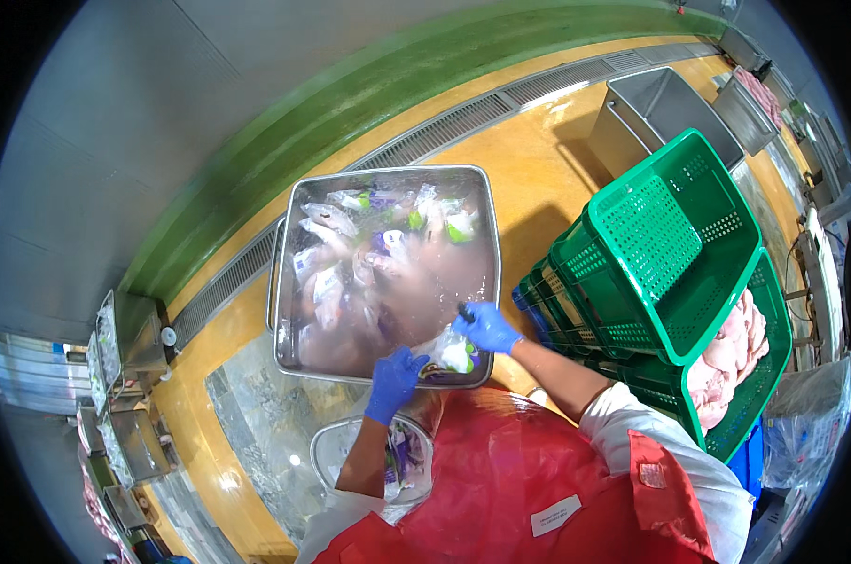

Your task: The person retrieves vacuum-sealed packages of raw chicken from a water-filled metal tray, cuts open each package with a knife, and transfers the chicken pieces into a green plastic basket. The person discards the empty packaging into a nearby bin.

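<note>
In front of me stands a square stainless steel tub (496, 243) of cloudy pinkish water. Several plastic-bagged pieces of pale meat, apparently whole poultry, float in it; one such bag (329, 217) lies at the upper left. My left hand (395, 384), in a blue glove, grips the edge of a clear printed bag (455, 354) at the tub's near rim. Above that bag, my blue-gloved right hand (492, 329) is closed around a short black handle (465, 313), perhaps a knife's; its working end cannot be made out.
A clear-lined bucket (315, 451) with crumpled wrappers (401, 451) sits below my left forearm. To the right, stacked green perforated crates (601, 282) stand beside a crate of raw poultry (727, 363). Behind them is a steel bin (626, 134). A floor drain (453, 120) runs along the wall.
</note>
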{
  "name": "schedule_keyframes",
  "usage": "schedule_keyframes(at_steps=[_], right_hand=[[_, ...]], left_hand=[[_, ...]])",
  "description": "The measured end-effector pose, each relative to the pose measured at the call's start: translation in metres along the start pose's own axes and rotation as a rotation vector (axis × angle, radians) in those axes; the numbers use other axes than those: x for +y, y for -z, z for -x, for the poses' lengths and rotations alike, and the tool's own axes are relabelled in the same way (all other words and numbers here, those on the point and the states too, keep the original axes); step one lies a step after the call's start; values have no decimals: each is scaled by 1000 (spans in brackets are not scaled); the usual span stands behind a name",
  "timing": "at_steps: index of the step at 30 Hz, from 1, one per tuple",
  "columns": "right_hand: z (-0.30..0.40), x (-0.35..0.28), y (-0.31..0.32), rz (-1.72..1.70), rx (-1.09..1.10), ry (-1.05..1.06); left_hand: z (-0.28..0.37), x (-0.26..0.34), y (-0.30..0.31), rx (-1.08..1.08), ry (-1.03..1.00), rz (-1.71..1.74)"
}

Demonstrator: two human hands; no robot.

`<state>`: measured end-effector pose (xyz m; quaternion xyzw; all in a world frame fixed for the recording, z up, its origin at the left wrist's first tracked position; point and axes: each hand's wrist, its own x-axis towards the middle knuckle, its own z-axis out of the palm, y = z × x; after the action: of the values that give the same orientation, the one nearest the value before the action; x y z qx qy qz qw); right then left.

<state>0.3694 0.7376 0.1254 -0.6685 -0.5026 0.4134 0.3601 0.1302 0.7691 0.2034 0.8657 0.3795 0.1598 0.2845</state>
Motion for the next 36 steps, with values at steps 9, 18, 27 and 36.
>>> schedule_keyframes(at_steps=[9, 18, 27, 36], right_hand=[[39, -2, 60, 115, 257, 66], [163, 57, 95, 563, -91, -160], [66, 12, 101, 322, 223, -195], [182, 2, 108, -164, 69, -255]], left_hand=[[-16, 4, -5, -1, 114, -2], [-32, 13, -8, 7, 0, -250], [-22, 61, 29, 153, -85, -62], [-55, 244, 60, 213, -209, 280]])
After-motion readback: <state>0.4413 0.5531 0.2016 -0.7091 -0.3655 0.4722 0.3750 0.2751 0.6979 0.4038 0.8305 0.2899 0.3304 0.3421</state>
